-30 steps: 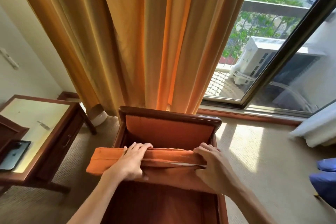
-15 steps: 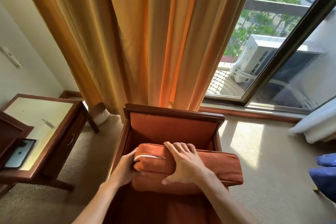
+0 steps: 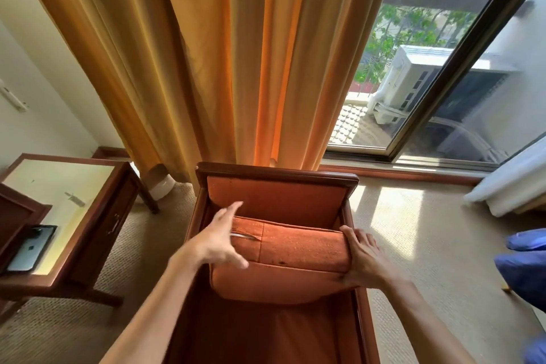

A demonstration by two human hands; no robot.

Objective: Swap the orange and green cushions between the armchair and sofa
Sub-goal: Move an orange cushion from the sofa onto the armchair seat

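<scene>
We look down at an orange cushion [image 3: 295, 257] standing on edge across the seat of a wooden armchair [image 3: 277, 174], its zipper side facing up and its lower part bulging toward us. Our left hand [image 3: 218, 242] is at the cushion's nine o'clock end, flat and open, fingers stretched toward the chair back, palm against the fabric without gripping. Our right hand [image 3: 362, 260] is at the three o'clock end, fingers spread and pressed on that corner beside the chair's arm; whether it is grasping the cushion or only pressing on it, we cannot tell. Beyond the chair at twelve o'clock hangs a golden curtain [image 3: 224, 53], with a window [image 3: 428, 68] at two o'clock. At nine o'clock stands a side table [image 3: 88, 201] with a phone [image 3: 32, 247] lying near its edge. At three o'clock, well apart from the chair, something blue [image 3: 526, 266] shows at the frame's edge.
</scene>
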